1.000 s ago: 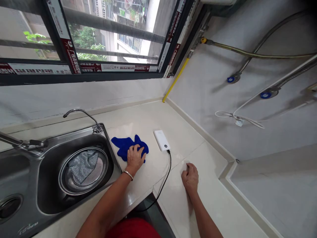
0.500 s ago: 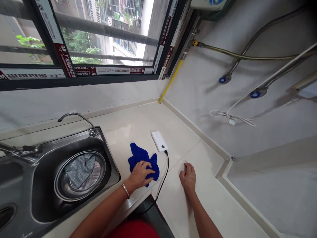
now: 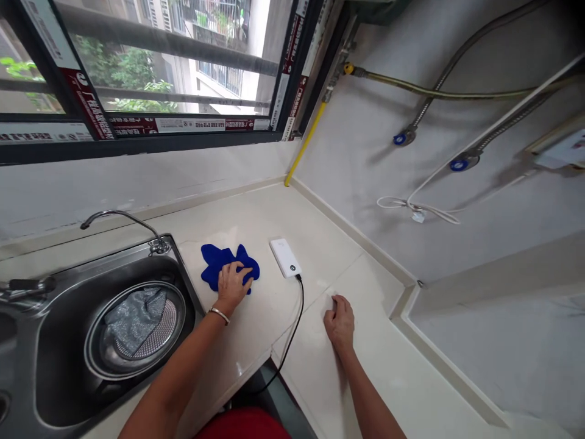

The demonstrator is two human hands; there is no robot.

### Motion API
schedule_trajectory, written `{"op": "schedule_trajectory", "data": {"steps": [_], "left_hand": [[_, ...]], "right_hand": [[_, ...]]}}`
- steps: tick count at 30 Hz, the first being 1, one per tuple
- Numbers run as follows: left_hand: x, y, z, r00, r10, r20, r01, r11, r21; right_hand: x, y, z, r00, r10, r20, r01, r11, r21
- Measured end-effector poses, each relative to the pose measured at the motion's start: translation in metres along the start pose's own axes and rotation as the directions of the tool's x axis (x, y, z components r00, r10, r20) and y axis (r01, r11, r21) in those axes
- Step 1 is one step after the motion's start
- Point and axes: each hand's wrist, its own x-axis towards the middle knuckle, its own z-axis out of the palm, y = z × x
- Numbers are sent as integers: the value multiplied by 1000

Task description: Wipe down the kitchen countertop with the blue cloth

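My left hand [image 3: 231, 283] presses down on a crumpled blue cloth [image 3: 217, 266] lying on the cream countertop [image 3: 274, 213], just right of the steel sink [image 3: 59, 341]. Its fingers are curled over the cloth. My right hand [image 3: 340, 320] rests on the counter farther right, fingers bent under with nothing visible in them. A white power bank [image 3: 284, 258] lies between the two hands, its black cable [image 3: 292, 329] running toward the counter's front edge.
A round metal strainer bowl [image 3: 137, 329] with a grey rag sits in the sink. A thin faucet [image 3: 123, 221] stands behind it. The window, a yellow pipe [image 3: 304, 146] and wall hoses with blue valves [image 3: 458, 164] border the corner.
My left hand slid the blue cloth toward the front of the counter and then back up toward the sink's corner. My right hand stayed in place.
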Motion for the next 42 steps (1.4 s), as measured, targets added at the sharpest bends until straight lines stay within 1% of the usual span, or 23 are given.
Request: {"op": "schedule_trajectory", "data": {"steps": [4,11,13,14,16,18,21,23,26,29,31,33,35,38,42], "left_hand": [[-10,13,2,996,56,64,-56,998,-3],[-35,66,26,975,155,160,-145,987,-69],[-42,74,27,964,188,191,-173,981,-92],[-45,74,26,956,207,207,-189,977,-102],[-53,69,20,941,243,234,-220,968,-119],[-60,58,11,930,268,251,-243,962,-129],[-61,37,0,932,269,244,-246,962,-119],[-53,23,-6,952,222,208,-207,974,-92],[-34,8,-11,988,97,117,-93,995,-37],[-21,0,-12,999,7,51,-7,1000,-2],[-20,-1,-13,999,7,52,-7,1000,3],[-27,0,-14,996,38,77,-38,999,-5],[-39,4,-16,990,85,113,-83,996,-23],[-65,11,-19,975,152,162,-145,988,-55],[-97,19,-21,952,216,215,-194,974,-118]], "right_hand": [[0,-1,0,1000,15,2,-15,1000,-17],[0,-3,-1,1000,27,2,-27,999,-28],[-1,-2,-1,1000,20,-3,-21,1000,-14],[-1,-1,-1,1000,14,-6,-14,1000,-5],[-1,1,0,1000,-1,-13,1,1000,16],[-1,4,1,1000,-14,-20,15,999,33],[0,5,3,999,-30,-29,31,999,43],[0,5,3,999,-30,-29,32,999,39],[0,4,3,999,-17,-32,18,999,34],[0,4,3,999,-7,-42,9,999,42],[0,5,3,999,4,-40,-2,999,46],[0,5,3,999,22,-39,-20,999,51],[0,6,4,998,33,-47,-30,997,66],[0,6,5,997,41,-61,-35,995,89],[0,7,6,997,48,-59,-43,995,92]]}}
